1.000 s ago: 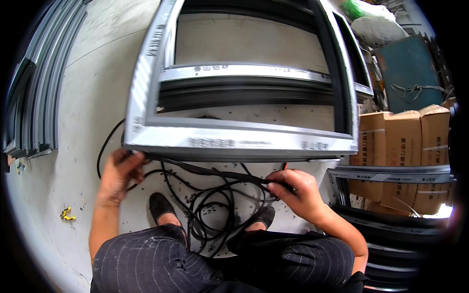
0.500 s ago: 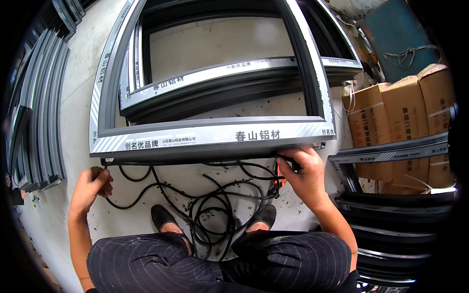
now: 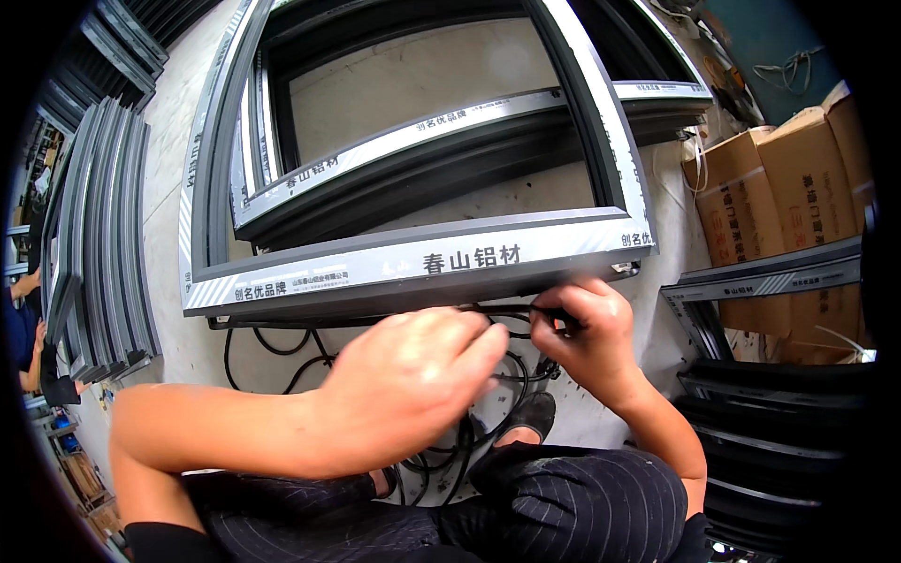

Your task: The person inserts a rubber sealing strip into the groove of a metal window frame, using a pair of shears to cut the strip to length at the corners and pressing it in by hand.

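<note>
A grey window frame (image 3: 319, 283) with white printed protective film lies in front of me, its near bar toward my knees. A black rubber sealing strip (image 3: 511, 309) runs along the underside of that near bar. My right hand (image 3: 589, 330) is closed in a pinch on the strip close to the frame's near right corner. Beside it, just in front of the bar, my left hand (image 3: 408, 375) is closed with its fingers curled; its back hides whatever it grips. More of the strip (image 3: 282, 352) hangs in loops down to the floor between my shoes.
More filmed frames (image 3: 394, 178) are stacked under and behind this one. Grey profiles (image 3: 108, 235) stand at the left, with another person's arm (image 3: 36, 357) beyond. Cardboard boxes (image 3: 798, 188) and dark profiles (image 3: 760, 422) stand at the right.
My left hand has come from the frame's near left corner across to the right, close to my right hand. My right hand stays at the right corner. The view has shifted slightly.
</note>
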A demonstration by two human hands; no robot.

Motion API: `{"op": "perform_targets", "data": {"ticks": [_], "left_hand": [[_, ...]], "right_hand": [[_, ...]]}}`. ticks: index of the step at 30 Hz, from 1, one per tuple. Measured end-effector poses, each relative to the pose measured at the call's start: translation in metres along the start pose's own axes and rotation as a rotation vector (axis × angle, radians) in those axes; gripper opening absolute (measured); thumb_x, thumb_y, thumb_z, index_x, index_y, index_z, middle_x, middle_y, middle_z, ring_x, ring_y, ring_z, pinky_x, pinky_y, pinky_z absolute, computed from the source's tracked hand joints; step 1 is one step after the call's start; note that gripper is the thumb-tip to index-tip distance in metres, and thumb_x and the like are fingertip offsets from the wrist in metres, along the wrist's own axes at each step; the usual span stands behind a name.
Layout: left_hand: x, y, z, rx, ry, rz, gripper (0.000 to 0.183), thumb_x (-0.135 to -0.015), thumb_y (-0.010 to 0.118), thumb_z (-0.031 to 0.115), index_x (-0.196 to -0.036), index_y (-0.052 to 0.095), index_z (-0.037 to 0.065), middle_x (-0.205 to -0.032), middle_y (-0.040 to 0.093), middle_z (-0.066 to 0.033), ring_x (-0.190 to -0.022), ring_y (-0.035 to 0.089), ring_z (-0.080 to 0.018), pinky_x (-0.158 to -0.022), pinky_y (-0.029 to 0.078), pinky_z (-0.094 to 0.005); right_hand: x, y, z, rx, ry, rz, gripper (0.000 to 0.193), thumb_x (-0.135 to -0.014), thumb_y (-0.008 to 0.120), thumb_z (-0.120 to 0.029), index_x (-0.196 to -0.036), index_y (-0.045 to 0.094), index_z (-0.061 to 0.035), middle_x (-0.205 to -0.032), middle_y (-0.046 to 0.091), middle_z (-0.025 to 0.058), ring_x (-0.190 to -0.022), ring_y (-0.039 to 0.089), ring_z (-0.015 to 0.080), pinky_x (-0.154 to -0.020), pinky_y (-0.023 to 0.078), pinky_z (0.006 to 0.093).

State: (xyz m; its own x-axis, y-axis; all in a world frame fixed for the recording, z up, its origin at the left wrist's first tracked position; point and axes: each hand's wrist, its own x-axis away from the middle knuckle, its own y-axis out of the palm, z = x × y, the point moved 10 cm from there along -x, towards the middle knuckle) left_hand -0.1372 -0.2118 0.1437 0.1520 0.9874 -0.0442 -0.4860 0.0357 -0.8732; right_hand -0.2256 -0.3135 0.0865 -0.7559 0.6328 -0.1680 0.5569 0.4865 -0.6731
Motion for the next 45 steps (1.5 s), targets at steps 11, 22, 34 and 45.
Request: {"op": "perform_targets", "data": {"ticks": [11,22,34,45], "left_hand": [[-0.026,0.053,-0.016,0.363,-0.159,0.116,0.014,-0.08,0.067,0.011,-0.09,0.061,0.005,-0.08,0.062,-0.011,-0.074,0.061,-0.0317,-0.065,0.049,-0.0401],[-0.018,0.069,-0.024,0.417,-0.204,-0.098,0.016,-0.081,0.066,0.018,-0.088,0.06,0.005,-0.079,0.063,-0.0116,-0.074,0.062,-0.0314,-0.064,0.049,-0.0408],[0.017,0.129,-0.052,0.926,-0.608,-0.433,0.024,-0.088,0.062,0.02,-0.096,0.061,-0.002,-0.081,0.063,-0.0061,-0.074,0.057,-0.0119,-0.068,0.048,-0.0285],[0.022,0.149,-0.064,0.981,-0.668,-0.418,0.021,-0.088,0.063,0.019,-0.094,0.062,-0.001,-0.082,0.063,-0.0054,-0.076,0.057,-0.0104,-0.069,0.047,-0.0267]], "right_hand": [[0.021,-0.003,0.002,-0.201,0.143,-0.217,0.016,-0.07,0.072,-0.007,-0.085,0.068,-0.0033,-0.073,0.06,0.0082,-0.066,0.061,0.0228,-0.058,0.05,0.0318],[0.017,-0.062,0.067,0.121,-0.117,0.126,0.021,-0.073,0.068,0.006,-0.092,0.063,-0.0005,-0.079,0.059,0.0096,-0.067,0.06,0.0219,-0.06,0.048,0.0301],[0.137,0.101,0.167,0.702,-0.565,-0.58,0.03,-0.082,0.055,-0.017,-0.112,0.056,-0.0109,-0.138,0.05,0.0097,-0.137,0.036,0.0251,-0.114,0.028,0.048],[0.15,0.043,0.272,0.86,0.018,-0.784,0.023,-0.069,0.064,-0.013,-0.091,0.06,-0.0082,-0.09,0.058,0.0087,-0.096,0.056,0.028,-0.092,0.04,0.0428]]}}
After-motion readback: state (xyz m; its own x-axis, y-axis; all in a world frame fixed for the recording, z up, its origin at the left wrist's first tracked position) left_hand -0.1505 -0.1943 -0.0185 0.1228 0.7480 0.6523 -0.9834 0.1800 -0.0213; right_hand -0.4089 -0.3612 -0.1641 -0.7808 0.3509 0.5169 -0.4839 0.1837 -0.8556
